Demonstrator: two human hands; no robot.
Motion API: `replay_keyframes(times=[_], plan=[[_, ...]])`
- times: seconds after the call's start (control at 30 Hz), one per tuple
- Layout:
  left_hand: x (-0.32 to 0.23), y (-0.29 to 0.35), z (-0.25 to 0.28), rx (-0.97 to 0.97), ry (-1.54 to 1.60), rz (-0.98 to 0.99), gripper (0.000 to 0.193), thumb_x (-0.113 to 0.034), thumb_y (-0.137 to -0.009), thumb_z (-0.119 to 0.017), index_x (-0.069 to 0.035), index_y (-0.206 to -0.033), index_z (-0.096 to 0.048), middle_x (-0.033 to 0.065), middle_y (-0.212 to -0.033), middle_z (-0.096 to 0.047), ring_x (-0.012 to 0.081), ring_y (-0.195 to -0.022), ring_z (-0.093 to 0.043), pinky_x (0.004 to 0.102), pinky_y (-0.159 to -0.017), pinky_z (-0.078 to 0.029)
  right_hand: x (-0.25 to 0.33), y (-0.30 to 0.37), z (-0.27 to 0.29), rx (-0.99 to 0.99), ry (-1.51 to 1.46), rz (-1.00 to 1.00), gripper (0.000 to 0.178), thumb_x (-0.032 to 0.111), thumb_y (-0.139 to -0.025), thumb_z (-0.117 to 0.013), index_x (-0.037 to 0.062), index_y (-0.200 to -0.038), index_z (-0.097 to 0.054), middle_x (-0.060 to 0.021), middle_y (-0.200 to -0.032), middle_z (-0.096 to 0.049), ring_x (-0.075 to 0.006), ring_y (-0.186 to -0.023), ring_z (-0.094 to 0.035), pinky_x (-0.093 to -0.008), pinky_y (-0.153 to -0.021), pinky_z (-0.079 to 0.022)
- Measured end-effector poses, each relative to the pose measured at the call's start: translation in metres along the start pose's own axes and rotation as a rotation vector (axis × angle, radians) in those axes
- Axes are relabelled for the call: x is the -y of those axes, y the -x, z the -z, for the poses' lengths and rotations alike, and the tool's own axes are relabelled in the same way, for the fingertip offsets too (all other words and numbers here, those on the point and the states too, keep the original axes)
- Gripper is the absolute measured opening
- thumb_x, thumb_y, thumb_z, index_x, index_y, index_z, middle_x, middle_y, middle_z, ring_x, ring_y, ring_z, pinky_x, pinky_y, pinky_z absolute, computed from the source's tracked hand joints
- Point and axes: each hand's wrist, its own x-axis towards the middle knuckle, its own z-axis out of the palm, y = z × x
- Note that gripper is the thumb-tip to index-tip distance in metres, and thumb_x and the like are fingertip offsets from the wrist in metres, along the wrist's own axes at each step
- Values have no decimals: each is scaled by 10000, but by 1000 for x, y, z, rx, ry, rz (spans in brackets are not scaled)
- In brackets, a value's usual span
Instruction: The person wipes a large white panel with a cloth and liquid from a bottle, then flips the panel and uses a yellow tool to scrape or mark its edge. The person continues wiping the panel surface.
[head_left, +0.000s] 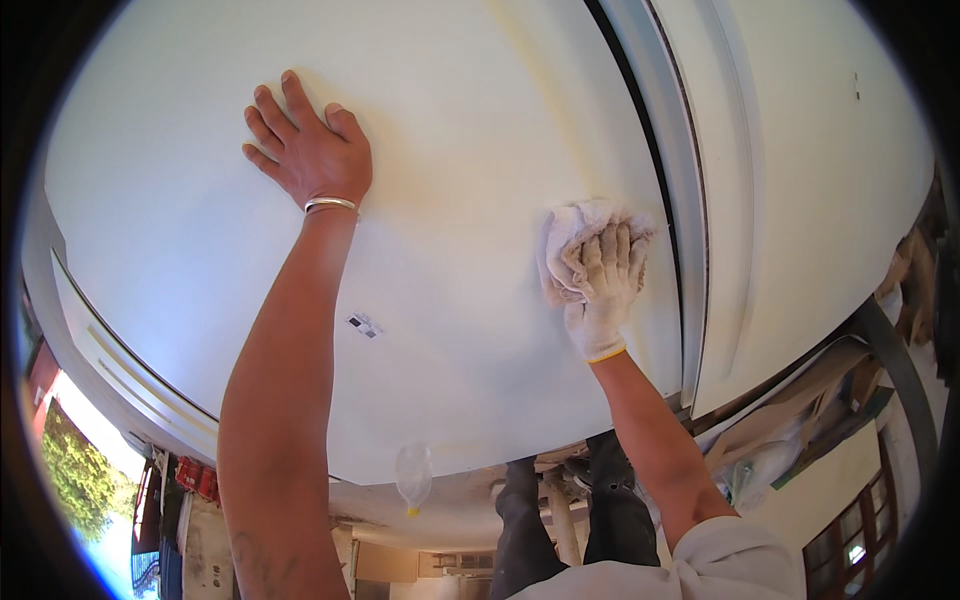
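A large pale, smooth panel [450, 330] fills most of the view in front of me. My left hand [318, 150], bare with a silvery bangle [331, 203] at the wrist, lies on it with fingers spread. Lower and to the right, my right hand [606, 275] wears a whitish knitted glove with a yellow cuff edge. It presses a crumpled white cloth [570, 225] with brownish smudges against the panel, near the dark strip [655, 160] along its right side. Below my left hand is a small printed label [364, 325] on the panel.
Right of the dark strip stands another pale panel [810, 180]. A clear plastic bottle [413, 478] with a yellow cap shows at the panel's lower edge. Wooden pieces [800, 410] lie at the lower right. A red object [197, 478] sits at the lower left, near a bright opening with greenery.
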Motion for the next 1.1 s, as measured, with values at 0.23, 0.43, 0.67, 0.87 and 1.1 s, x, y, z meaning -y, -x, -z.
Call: replay_keyframes(times=[0.23, 0.43, 0.67, 0.87, 1.1], plan=[[4, -2, -5, -54, 15, -26, 638, -356, -1032, -435, -133, -1627, -366, 198, -1715, -257, 431, -1595, -170, 688, -1253, -114, -4, 8, 0, 39, -35, -36, 640, 214, -857, -683, 23, -1445, -515, -281, -1528, -505, -530, -1408, -463, -764, -1167, -264], [11, -2, -14, -94, 20, -37, 627, -377, -1033, -419, -143, -1614, -389, 182, -1705, -284, 415, -1590, -192, 688, -1251, -123, 27, -53, 19, -6, 53, 75, 634, 232, -942, -671, -12, -1499, -491, -297, -1552, -485, -520, -1473, -409, -718, -1236, -203], [10, -3, -12, -92, 34, -40, 648, -385, -1033, -416, -140, -1632, -375, 180, -1724, -266, 410, -1600, -181, 669, -1261, -109, 46, -157, 9, -131, -127, 231, 643, 123, -819, -752, 65, -1429, -558, -212, -1543, -489, -429, -1473, -398, -647, -1269, -203], [14, -1, -16, -102, 30, -59, 646, -384, -1035, -413, -139, -1631, -375, 182, -1729, -257, 399, -1608, -161, 668, -1263, -101, 1, 31, 45, 203, 96, 21, 830, 134, -767, -756, 51, -1539, -463, -246, -1641, -393, -488, -1528, -355, -717, -1235, -205], [12, -3, -17, -115, 24, -59, 635, -391, -1032, -418, -151, -1620, -399, 182, -1714, -300, 388, -1600, -201, 678, -1256, -105, -36, 93, 4, 53, -2, 13, 701, 205, -842, -701, 37, -1492, -500, -275, -1536, -489, -514, -1409, -458, -745, -1170, -284]])
